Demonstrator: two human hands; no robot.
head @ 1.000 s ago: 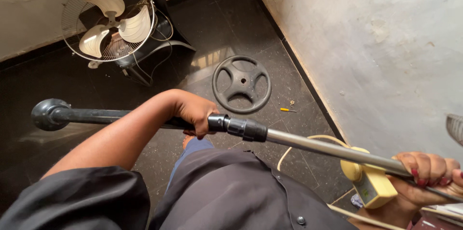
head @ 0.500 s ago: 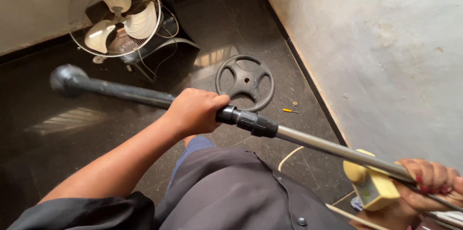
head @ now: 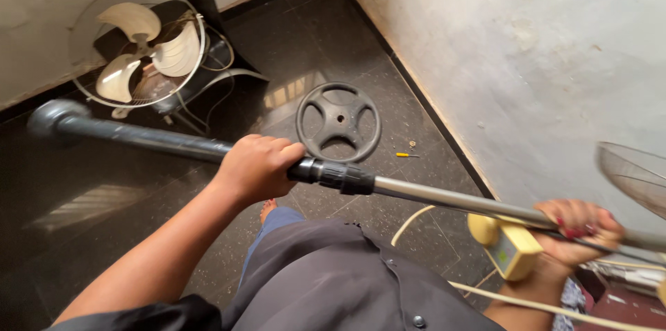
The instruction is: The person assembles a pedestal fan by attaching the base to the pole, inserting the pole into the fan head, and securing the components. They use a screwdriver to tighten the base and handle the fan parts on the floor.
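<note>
A telescopic fan pole [head: 430, 196] runs crosswise above the dark floor [head: 333, 39], black section leftward. The left hand [head: 258, 166] has its fingers wrapped around the black tube beside the locking collar [head: 336, 175]; the right hand [head: 576, 234] clasps the metal end (probably with the yellow control box [head: 505, 248]).

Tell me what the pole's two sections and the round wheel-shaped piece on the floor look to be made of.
Thin section: bare metal, likely steel or aluminium; silvery with a bright glint. Thick section under the left hand: dark, glossy, probably painted metal or plastic. Wheel-shaped piece: matte grey-black with moulded spokes, likely plastic.
</note>
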